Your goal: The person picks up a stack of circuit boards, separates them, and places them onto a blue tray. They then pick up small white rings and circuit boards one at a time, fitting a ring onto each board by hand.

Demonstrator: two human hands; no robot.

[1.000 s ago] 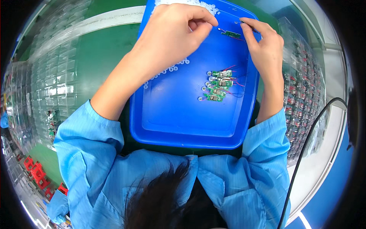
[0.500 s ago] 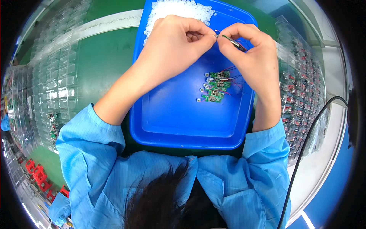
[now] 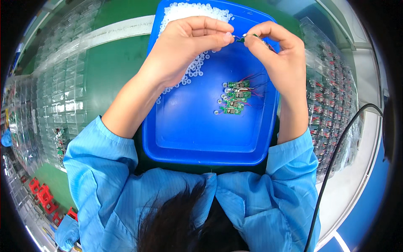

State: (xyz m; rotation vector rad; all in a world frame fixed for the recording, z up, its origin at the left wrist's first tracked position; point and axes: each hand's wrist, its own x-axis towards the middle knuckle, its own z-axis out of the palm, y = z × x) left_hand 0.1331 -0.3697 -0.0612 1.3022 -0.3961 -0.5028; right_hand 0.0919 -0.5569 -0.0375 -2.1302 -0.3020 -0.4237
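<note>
Above the far part of a blue plastic tray (image 3: 201, 156), my two hands meet almost fingertip to fingertip. My right hand (image 3: 282, 54) pinches a small green circuit board (image 3: 241, 40), mostly covered by the fingers. Thumb and forefinger of my left hand (image 3: 178, 48) are closed on a tiny piece by the board's left end. A thin wire seems to join it to the board; the fingers hide what it is. Several finished-looking green circuit boards (image 3: 237, 95) with red and dark wires and small round pale parts lie in a column on the tray.
Many small translucent white plastic caps (image 3: 195, 11) are heaped in the tray's far left corner, some scattered under my left wrist. Clear blister trays (image 3: 61, 92) stand at left; trays packed with wired boards (image 3: 331, 105) at right. A black cable (image 3: 336, 155) curves down the right side.
My left hand has opened its grip shape slightly and drawn left, leaving a small gap between the hands. More of the scattered caps shows beneath it. The right hand still holds the board.
</note>
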